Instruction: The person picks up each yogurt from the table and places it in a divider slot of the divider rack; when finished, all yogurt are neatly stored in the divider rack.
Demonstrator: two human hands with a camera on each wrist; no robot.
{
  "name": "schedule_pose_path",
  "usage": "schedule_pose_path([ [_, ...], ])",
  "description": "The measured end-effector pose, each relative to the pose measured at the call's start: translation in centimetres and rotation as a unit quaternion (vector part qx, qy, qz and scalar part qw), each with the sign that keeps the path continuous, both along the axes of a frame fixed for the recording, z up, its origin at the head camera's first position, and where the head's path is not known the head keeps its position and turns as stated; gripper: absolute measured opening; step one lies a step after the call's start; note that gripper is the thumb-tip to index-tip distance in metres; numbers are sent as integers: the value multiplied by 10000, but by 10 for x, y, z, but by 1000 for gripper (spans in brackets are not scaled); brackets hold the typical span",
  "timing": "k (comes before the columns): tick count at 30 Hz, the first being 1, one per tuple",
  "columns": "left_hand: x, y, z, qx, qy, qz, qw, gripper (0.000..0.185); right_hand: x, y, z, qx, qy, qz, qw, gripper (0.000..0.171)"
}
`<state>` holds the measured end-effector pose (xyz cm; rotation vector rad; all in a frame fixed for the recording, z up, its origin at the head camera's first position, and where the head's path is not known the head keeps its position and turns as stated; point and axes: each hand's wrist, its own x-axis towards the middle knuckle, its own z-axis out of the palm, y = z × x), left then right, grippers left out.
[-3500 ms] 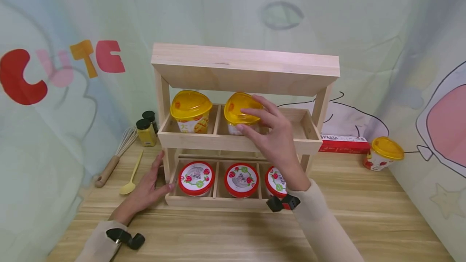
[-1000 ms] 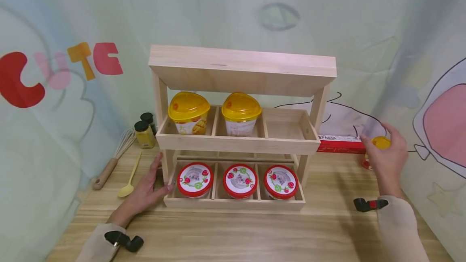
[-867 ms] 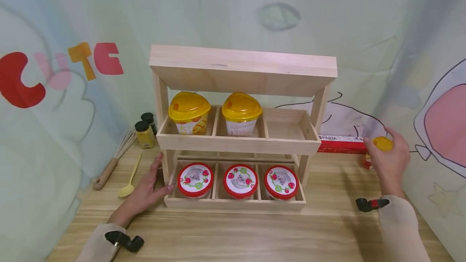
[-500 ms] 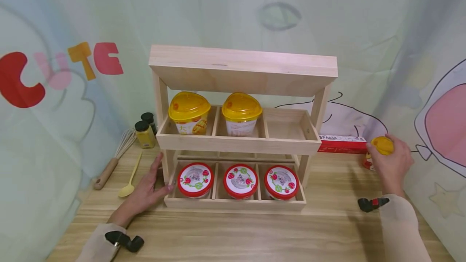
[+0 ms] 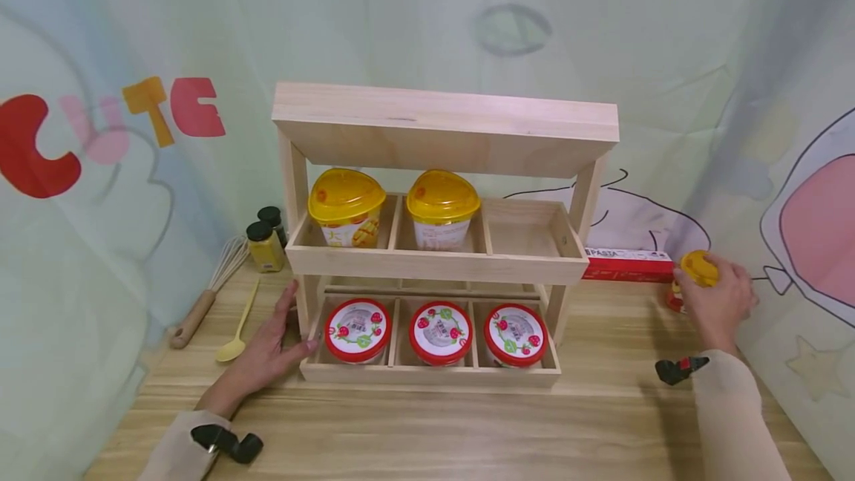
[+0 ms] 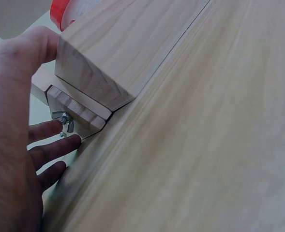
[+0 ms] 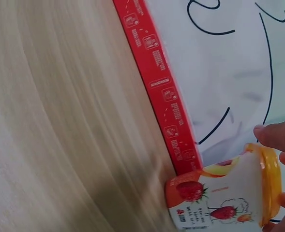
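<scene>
A two-tier wooden rack (image 5: 434,266) stands on the table. My left hand (image 5: 267,351) rests at its lower left corner, thumb on the tray's end and the other fingers loosely bent beside a wing nut (image 6: 65,117). Over at the right, my right hand (image 5: 720,306) holds a fruit cup (image 7: 215,198) by its yellow lid (image 5: 698,268); the cup stands against a red pasta box (image 5: 631,269). Two cups with yellow lids (image 5: 347,197) sit in the upper tray's left and middle compartments. Red-rimmed strawberry tubs (image 5: 441,332) fill the lower tray's three compartments.
Left of the rack lie a whisk (image 5: 212,292) with a wooden handle and a yellow spoon (image 5: 235,340). Behind them stand two black-capped jars (image 5: 266,249). Printed curtains (image 5: 401,13) hang around the wooden table (image 5: 427,429). The rack's slanted top board (image 5: 444,125) overhangs the upper tray.
My right hand has gone from the upper tray's middle cup to the cup at the far right, its fingers now lower around the lid. The left hand keeps its place.
</scene>
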<state>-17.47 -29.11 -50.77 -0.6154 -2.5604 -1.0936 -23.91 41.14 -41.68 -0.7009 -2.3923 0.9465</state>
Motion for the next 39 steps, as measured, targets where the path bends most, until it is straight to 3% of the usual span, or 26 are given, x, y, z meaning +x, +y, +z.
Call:
schedule_pose_path([
  [7, 1, 1, 0, -9, -97, 17, 10000, 117, -2, 6, -9, -153, -50, -123, 9998, 62],
  [16, 0, 2, -2, 22, -127, -42, 9999, 117, -2, 12, -18, -338, 220, -99, 9991, 57],
  [29, -2, 1, 0, -21, -48, -43, 10000, 117, -2, 8, -17, -424, 251, -125, 9987, 57],
  [39, -1, 0, 0, -74, 69, -11, 9999, 119, 2, -1, 1, -138, 581, 75, 9982, 59],
])
